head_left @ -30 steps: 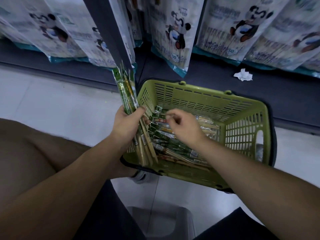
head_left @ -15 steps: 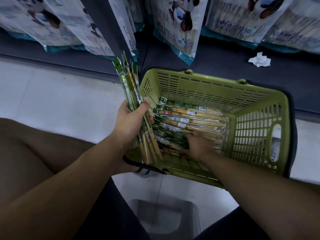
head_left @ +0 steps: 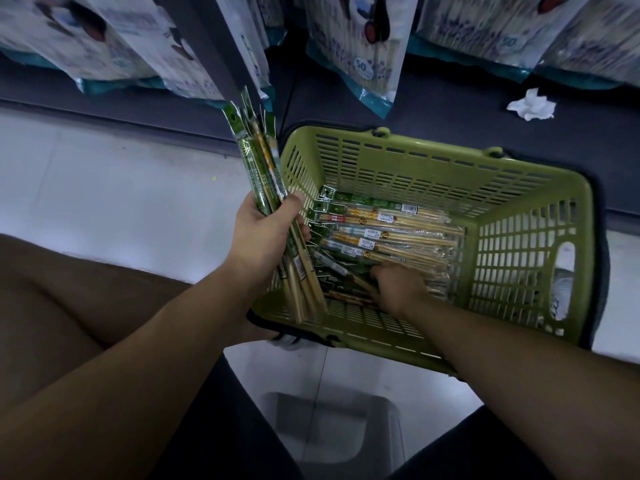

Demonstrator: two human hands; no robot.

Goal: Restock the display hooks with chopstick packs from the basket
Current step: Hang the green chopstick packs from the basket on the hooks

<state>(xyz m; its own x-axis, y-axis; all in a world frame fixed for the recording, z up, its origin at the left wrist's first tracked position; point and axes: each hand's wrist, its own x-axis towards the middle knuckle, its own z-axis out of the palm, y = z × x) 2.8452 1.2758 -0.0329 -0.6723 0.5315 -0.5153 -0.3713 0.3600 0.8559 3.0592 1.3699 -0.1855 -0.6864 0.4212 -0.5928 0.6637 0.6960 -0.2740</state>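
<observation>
From the head camera, a green plastic basket [head_left: 433, 168] with slotted, lattice-like walls is sitting on the pale tiled floor [head_left: 121, 188], against a dark shelf base [head_left: 433, 109]. Inside it, long thin chopstick packs [head_left: 391, 233] are lying flat in a loose pile: clear glossy wrap over pale wooden sticks, with green card headers and small white labels. Above, white pouches [head_left: 356, 46] with teal lower edges are hanging in a row, and a crumpled white tissue [head_left: 531, 105] is lying on the shelf base.

The left hand [head_left: 266, 233] is gripping a bundle of packs [head_left: 263, 161] at the basket's left wall, fingers curled tight around its middle with the thumb pressing across the front; the bundle is standing nearly upright, green headers fanning out at the top and bare stick ends pointing down into the basket. The right hand [head_left: 398, 285] is reaching palm-down into the near part of the pile, knuckles up; its fingers are digging among the packs, and I cannot tell whether they are pinching one. A grey plastic stool [head_left: 329, 424] is showing between the person's legs.
</observation>
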